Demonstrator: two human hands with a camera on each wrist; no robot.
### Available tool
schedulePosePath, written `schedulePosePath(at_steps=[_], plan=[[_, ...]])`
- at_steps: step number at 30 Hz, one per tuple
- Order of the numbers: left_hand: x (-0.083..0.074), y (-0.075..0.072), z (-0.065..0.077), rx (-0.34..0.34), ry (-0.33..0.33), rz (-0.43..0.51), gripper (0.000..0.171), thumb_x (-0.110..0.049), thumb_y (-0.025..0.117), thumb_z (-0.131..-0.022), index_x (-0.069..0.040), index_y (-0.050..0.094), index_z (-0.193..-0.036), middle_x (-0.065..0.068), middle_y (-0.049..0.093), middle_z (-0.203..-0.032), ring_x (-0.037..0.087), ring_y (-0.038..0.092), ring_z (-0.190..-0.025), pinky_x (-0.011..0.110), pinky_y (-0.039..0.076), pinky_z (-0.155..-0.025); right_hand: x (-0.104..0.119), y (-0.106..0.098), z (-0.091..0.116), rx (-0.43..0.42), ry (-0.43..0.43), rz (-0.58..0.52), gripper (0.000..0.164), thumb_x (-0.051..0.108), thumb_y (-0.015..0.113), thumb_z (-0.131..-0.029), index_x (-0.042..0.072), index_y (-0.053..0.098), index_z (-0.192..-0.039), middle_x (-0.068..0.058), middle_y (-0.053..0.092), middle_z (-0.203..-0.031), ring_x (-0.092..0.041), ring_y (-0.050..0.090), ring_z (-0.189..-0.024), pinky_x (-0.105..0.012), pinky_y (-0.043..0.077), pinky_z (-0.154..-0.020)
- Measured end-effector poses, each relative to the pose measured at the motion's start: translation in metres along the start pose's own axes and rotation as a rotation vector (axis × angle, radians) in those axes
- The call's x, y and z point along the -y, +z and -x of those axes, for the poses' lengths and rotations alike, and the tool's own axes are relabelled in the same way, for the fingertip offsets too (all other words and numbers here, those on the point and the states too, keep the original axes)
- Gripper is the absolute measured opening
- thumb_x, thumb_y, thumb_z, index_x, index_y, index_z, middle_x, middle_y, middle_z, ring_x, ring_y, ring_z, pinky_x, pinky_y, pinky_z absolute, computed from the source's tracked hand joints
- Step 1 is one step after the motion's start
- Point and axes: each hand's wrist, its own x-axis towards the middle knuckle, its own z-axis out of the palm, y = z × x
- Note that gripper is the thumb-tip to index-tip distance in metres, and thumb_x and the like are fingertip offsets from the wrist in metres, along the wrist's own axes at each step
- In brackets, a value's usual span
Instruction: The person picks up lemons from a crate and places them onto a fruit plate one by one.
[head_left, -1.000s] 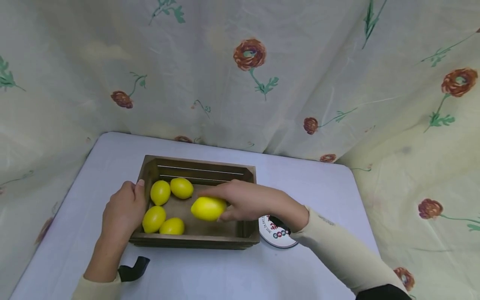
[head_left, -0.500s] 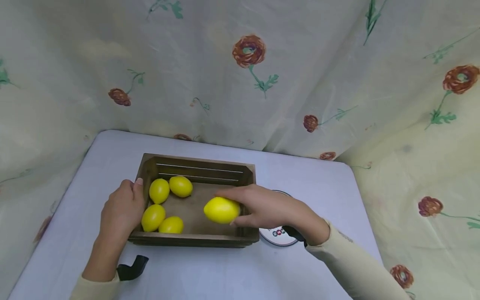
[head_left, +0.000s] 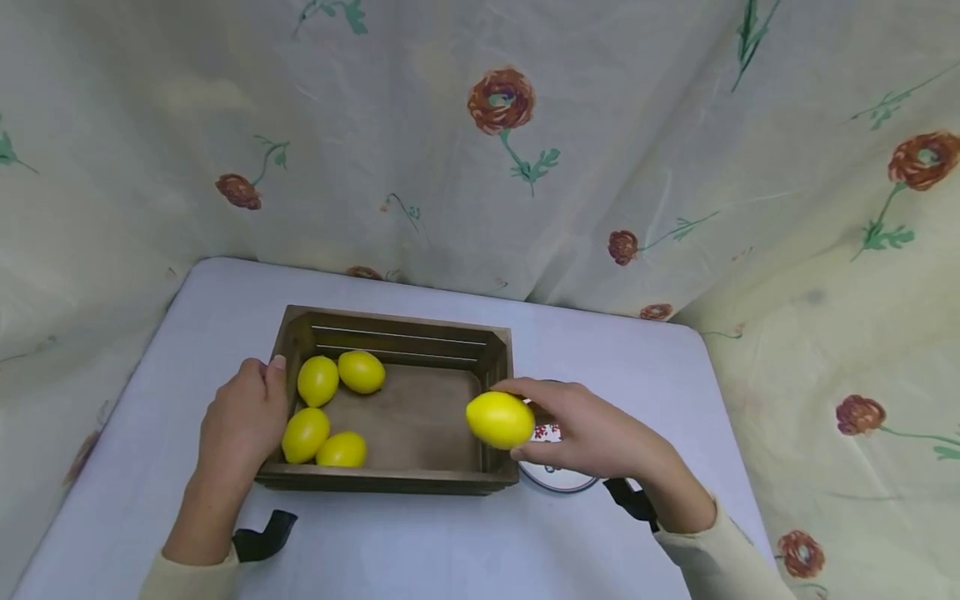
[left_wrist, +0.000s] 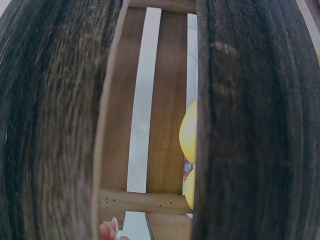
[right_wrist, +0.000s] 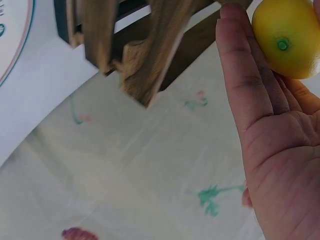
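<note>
Only right-wrist view: lemon's nub (green)

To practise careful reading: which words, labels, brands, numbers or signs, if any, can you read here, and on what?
No text can be read for certain.
White plate, head view: coloured marks, partly hidden, too small to read.
Same plate, right wrist view: sideways lettering, cut off at the edge; illegible.
Crate and lemons: no lettering visible.

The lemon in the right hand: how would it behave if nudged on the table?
The lemon would probably roll, being rounded, though its tapered end may make it veer. It looks smooth, so it could be slightly slippery in the right hand.
</note>
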Motion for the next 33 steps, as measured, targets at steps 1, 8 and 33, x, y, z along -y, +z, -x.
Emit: schedulePosePath(at_steps=[1, 8, 33], plan=[[0.0, 0.0, 0.0, 0.001, 0.0, 0.0, 0.068, -0.042, 0.027, -0.114, 0.019, 0.051, -0.129, 0.034, 0.064, -0.103, 0.04, 0.063, -0.077, 0.05, 0.055, -0.062, -0.002, 0.0, 0.003, -0.011, 0.012, -0.004, 0.057, 0.015, 0.079, -0.093, 0.018, 0.055, -0.145, 0.009, 0.066, -0.118, -0.015, 0.067, -0.102, -0.036, 0.057, -0.089], [0.0, -0.002, -0.001, -0.005, 0.008, 0.01, 0.064, -0.043, 0.028, -0.114, 0.015, 0.054, -0.12, 0.022, 0.059, -0.083, 0.033, 0.057, -0.066, 0.039, 0.047, -0.053, -0.021, 0.001, 0.022, -0.084, 0.096, -0.083, 0.059, 0.016, 0.079, -0.093, 0.013, 0.053, -0.146, -0.001, 0.067, -0.129, -0.019, 0.071, -0.109, -0.038, 0.058, -0.091], [0.001, 0.0, 0.0, 0.011, -0.011, 0.033, 0.063, -0.044, 0.029, -0.114, 0.013, 0.055, -0.12, 0.024, 0.062, -0.088, 0.034, 0.059, -0.071, 0.04, 0.05, -0.057, -0.116, 0.025, 0.041, -0.198, 0.367, -0.135, 0.064, 0.02, 0.083, -0.09, 0.002, 0.055, -0.145, -0.019, 0.064, -0.133, -0.038, 0.071, -0.112, -0.044, 0.061, -0.085]])
